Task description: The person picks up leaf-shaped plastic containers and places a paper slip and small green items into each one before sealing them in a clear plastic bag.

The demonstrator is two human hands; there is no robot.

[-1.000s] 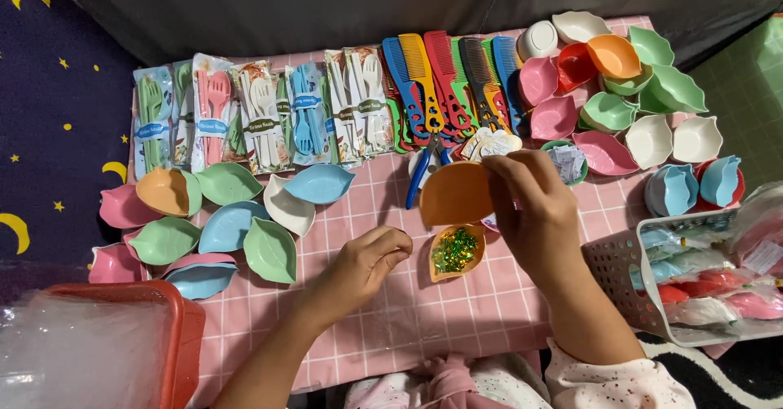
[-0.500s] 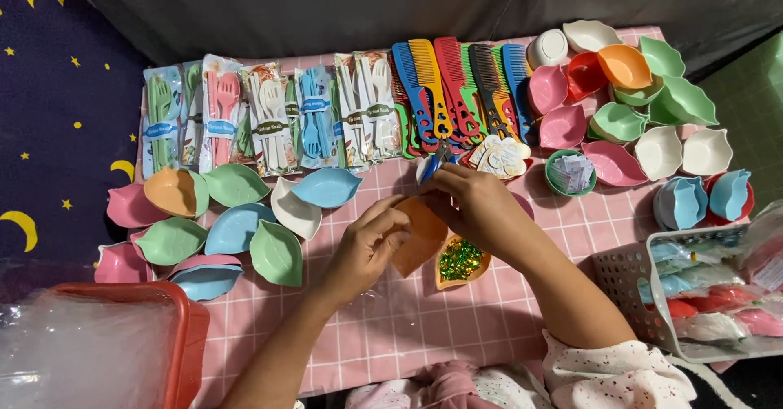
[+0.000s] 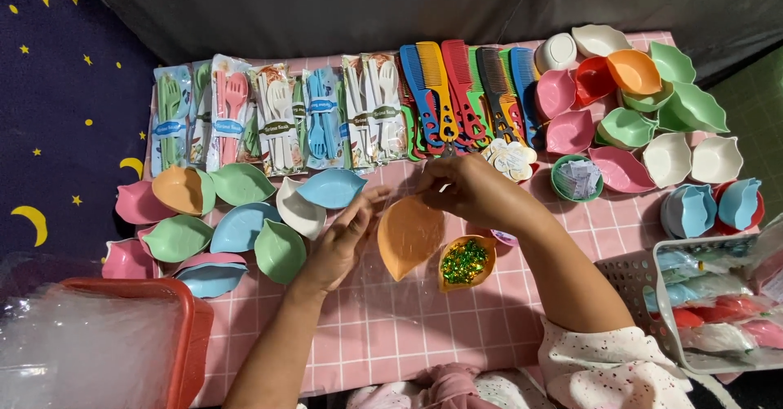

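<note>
Both hands meet over the middle of the pink checked bench (image 3: 359, 352), working an orange leaf-shaped dish (image 3: 409, 234) inside a clear plastic wrap that shows only as a faint sheen. The right hand (image 3: 465, 190) pinches at the dish's far tip, its grip clenched on the wrap or the rim there; which of the two cannot be told. The left hand (image 3: 341, 242) lies just left of the dish with fingers spread flat, its grip released, fingertips touching the wrap near the dish's left edge.

Just right of the dish, touching or nearly so, sits a small orange dish of green sequins (image 3: 465, 260). Left of the left hand a cluster of pink, green, blue and white leaf dishes (image 3: 232, 229) crowds close, the nearest green one just beside the wrist. Along the far edge run packets of plastic cutlery (image 3: 277, 115) and a row of coloured combs (image 3: 465, 91), with more dishes (image 3: 644, 107) piled at the far right.

The near strip of bench between the forearms is the only open room. A red tub (image 3: 192, 327) holding clear bags closes the near left corner, and a white basket (image 3: 652, 311) of packed dishes overhangs the near right edge.
</note>
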